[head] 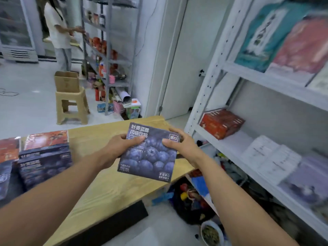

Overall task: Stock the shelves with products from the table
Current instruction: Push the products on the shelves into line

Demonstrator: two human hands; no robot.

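- Above the wooden table (106, 183), left hand (120, 146) and right hand (182, 144) are gripping opposite sides of a blueberry drink box (150, 157).
- Matching boxes (44, 166) are sitting stacked at its left end.
- White shelves (257, 77) alongside are holding a red box (221, 123) and blurred, possibly white, cartons (271, 157).

Both hands (122, 148) (184, 148) grip blueberry box (150, 157) above table (106, 183).

Boxes (44, 162) on table (110, 183), shelves (257, 139) right.

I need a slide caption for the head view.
Left hand and right hand hold a blueberry box above the table, beside shelves.
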